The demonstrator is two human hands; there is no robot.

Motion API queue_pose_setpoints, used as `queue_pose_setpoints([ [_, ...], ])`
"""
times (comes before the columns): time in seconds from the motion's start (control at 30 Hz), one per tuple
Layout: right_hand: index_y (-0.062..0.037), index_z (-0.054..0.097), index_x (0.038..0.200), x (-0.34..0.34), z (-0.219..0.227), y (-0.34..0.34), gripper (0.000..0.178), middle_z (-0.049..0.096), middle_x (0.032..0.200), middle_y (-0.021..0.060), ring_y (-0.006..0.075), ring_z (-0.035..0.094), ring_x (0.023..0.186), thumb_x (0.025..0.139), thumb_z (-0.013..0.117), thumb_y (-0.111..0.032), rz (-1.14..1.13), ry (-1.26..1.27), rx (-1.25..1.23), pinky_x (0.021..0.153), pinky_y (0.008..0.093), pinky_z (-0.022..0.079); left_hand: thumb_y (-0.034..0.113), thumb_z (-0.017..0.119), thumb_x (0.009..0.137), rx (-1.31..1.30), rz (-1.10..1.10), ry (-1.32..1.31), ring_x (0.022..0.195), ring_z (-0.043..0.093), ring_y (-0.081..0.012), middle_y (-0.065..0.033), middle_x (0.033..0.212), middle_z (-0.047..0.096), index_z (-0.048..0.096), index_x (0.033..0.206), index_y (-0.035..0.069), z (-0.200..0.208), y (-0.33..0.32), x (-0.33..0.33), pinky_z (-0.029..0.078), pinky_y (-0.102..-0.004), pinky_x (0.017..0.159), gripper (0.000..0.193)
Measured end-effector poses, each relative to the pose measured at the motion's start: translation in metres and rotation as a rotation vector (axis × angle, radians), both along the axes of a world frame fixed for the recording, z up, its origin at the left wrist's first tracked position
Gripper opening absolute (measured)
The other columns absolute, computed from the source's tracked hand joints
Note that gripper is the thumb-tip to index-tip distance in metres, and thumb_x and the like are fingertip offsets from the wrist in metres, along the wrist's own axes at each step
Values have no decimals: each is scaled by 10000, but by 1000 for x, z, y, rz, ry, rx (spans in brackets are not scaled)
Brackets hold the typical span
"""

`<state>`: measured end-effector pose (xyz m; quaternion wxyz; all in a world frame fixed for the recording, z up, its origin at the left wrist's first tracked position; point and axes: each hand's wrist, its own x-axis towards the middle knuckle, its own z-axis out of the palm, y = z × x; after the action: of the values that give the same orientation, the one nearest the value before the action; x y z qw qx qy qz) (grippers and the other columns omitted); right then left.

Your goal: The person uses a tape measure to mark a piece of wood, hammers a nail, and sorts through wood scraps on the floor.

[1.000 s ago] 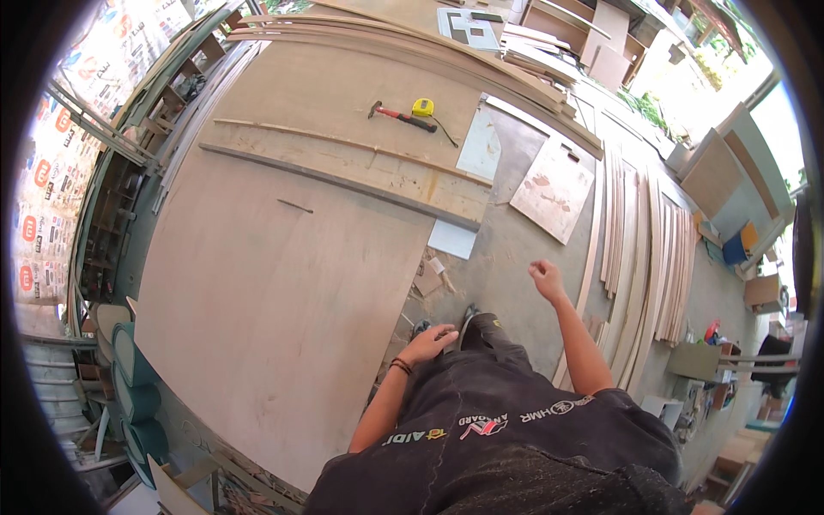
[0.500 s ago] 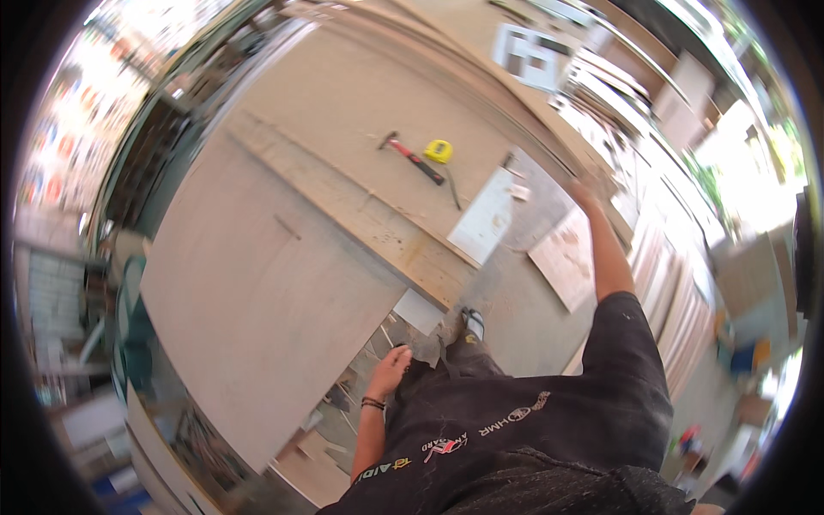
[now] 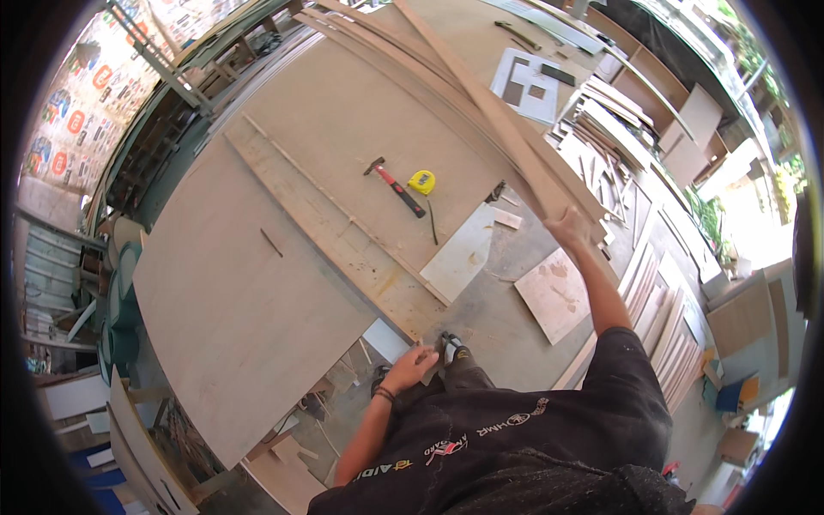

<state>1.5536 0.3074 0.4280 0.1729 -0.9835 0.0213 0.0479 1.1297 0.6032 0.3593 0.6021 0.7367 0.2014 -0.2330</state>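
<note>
My right hand [image 3: 568, 228] is closed on the near end of a long wooden strip [image 3: 491, 110], which runs away to the far left across other strips. Low in front of my body hangs my left hand [image 3: 410, 367], its fingers loosely curled with nothing showing in them. Beyond it lies a narrow wooden board [image 3: 343, 233] with a thin batten along its edge, beside a large plywood sheet [image 3: 249, 300]. A red-and-black hammer [image 3: 400, 190] and a yellow tape measure [image 3: 421, 181] rest on the broad panel [image 3: 343, 103] past the board.
A white panel piece [image 3: 463, 253] and a square wood offcut [image 3: 556, 300] lie near my right arm. Strips and scraps [image 3: 605, 142] are piled at the far right, near a white cut-out panel [image 3: 525, 86]. Offcuts litter the floor by my feet. Green bins [image 3: 124, 313] stand at the left.
My right hand has come nearer, and the strip's end now shows in its grip. My left hand has moved slightly right. The view has shifted, and the hammer and tape measure appear lower.
</note>
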Motion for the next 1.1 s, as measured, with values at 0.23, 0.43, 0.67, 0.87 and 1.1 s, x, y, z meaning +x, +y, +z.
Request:
queue_pose_setpoints([
  [0.23,-7,609,1166,-186,-9,-42,634,721,1014,270,442,702,969,704,787,-404,-36,107,165,855,539,540,383,649,1016,-258,102,-139,1009,656,-159,-74,1017,683,530,1414,-20,10,-38,137,513,-309,901,579],
  [0.43,-46,604,1049,-344,23,-94,517,695,864,235,451,684,825,630,777,-295,-158,50,173,748,528,526,569,590,1005,-781,497,90,1254,591,-259,-155,1350,604,394,1520,34,-13,-114,254,472,-411,1068,768],
  [0.67,-59,597,1090,-400,0,-123,548,668,880,207,464,663,827,609,753,-268,-153,41,187,751,543,508,521,571,1029,-962,541,41,935,698,-168,-29,1093,712,650,1212,98,-31,-163,270,574,-336,842,467],
  [0.87,-75,574,1126,-416,-71,-167,581,638,874,208,482,641,844,592,757,-210,-65,-80,141,728,563,481,404,671,994,-790,634,-7,914,711,-161,-37,1054,720,663,1145,81,20,-146,216,586,-337,829,357],
  [1.1,-42,564,1163,-322,-74,-129,600,610,1015,210,466,638,876,648,790,-249,479,-143,311,720,550,499,411,714,966,-524,927,-194,921,721,-179,-88,1058,717,622,1177,5,67,-42,148,598,-343,815,467],
])
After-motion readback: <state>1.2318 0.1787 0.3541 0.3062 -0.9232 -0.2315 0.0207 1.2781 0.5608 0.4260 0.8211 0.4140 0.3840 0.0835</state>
